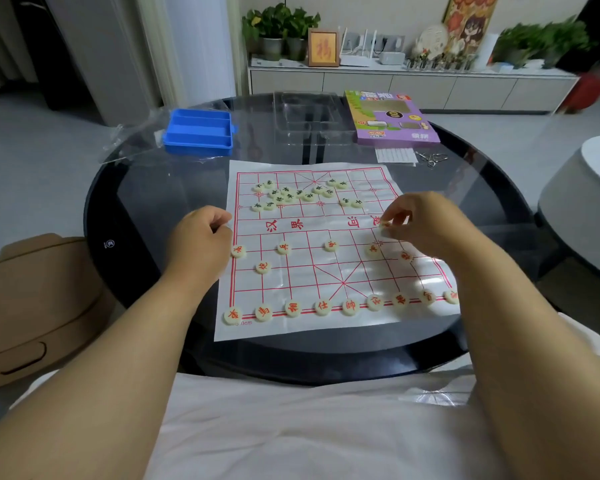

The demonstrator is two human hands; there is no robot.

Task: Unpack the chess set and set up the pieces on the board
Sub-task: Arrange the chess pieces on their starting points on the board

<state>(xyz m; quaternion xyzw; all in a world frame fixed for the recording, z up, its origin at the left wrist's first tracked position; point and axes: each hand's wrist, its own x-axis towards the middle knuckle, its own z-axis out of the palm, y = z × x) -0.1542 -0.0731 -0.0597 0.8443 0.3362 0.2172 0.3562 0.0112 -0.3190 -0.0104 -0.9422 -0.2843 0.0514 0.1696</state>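
Right hand [420, 220] has a tight fingertip grip pinching a pale chess piece [384, 229] just over the board [312, 271] by its right-side river line, while the left hand [201, 237] sits loosely curled, holding nothing, at the board's left edge on the desk [146, 202].

Two bare forearms reach forward from the bottom of the view, angled slightly inward toward each other. The left hand [201, 239] lies knuckles up, its fingers curled loosely inward toward the palm, the thumb tucked against them; whether it holds anything cannot be seen. The right hand [418, 220] is raised a little higher and farther forward, wrist bent, with the thumb and fingertips [390, 223] drawn together in a pinch pointing left and downward, closed on something small and pale. The remaining fingers arch above the pinch.
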